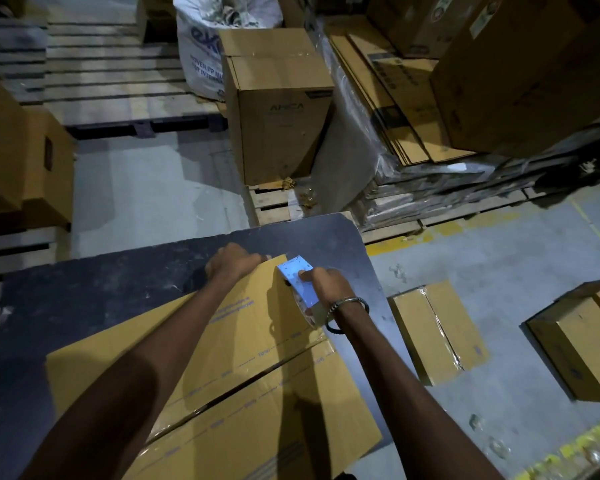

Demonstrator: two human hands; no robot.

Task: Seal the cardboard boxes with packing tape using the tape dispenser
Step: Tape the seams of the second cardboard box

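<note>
A brown cardboard box (243, 358) lies on a dark table (84, 296), its two top flaps closed with a seam running diagonally. My left hand (232, 261) grips the box's far edge, fingers curled over it. At the far right corner of the box, my right hand (326, 285) holds the tape dispenser (300, 280), a light blue plate over a roll of clear tape. The dispenser sits against the box's far end near the seam. Whether any tape lies along the seam cannot be made out.
A taped box (433, 330) and another box (582, 341) lie on the grey floor to the right. A tall box (281, 109) stands on a pallet ahead, with a white sack (201, 46) behind. Flat cardboard stacks (395, 98) and boxes fill the right; more boxes (21, 161) stand left.
</note>
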